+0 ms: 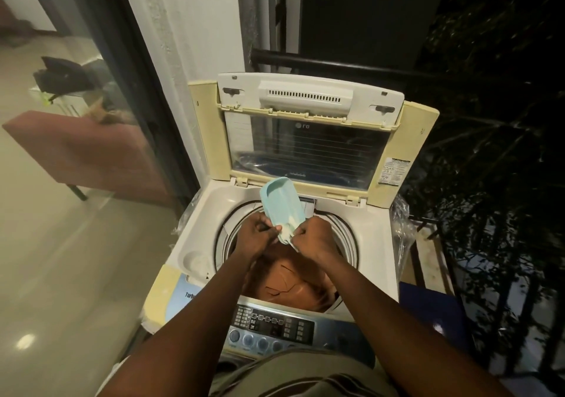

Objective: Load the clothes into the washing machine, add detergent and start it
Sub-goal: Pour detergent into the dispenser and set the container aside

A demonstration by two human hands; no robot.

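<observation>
Lid (305, 148) upright behind blue plastic piece (281, 204)

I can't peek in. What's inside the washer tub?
An orange-brown cloth lies in the tub. The left hand and right hand, holding a pale blue piece, hide part; anything beneath the cloth is covered.

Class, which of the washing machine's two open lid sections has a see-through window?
The lower section: its panel is clear, while the upper section is solid white with a slotted vent.
</observation>
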